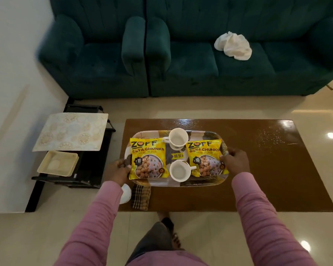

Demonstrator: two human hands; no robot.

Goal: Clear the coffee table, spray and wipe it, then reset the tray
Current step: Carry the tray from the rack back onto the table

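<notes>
Brown coffee table [267, 179] has the tray [161, 181] over its left part, your left hand [119, 169] and right hand [235, 160] gripping its short ends with curled fingers. A checked cloth [141, 197] and a white object [125, 194] lie at the tray's near-left corner; a black rack [92, 169] stands close on the left.

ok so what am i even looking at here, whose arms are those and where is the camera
There is no machine here, only a person. One camera sits on their head and looks forward and down, so the pink-sleeved arms are their own. The left hand and right hand each grip one end of a patterned tray over a brown coffee table. On the tray are two yellow snack packets and two white cups. A checked cloth lies on the table's near left corner. Whether the tray is lifted, I cannot tell.
</notes>
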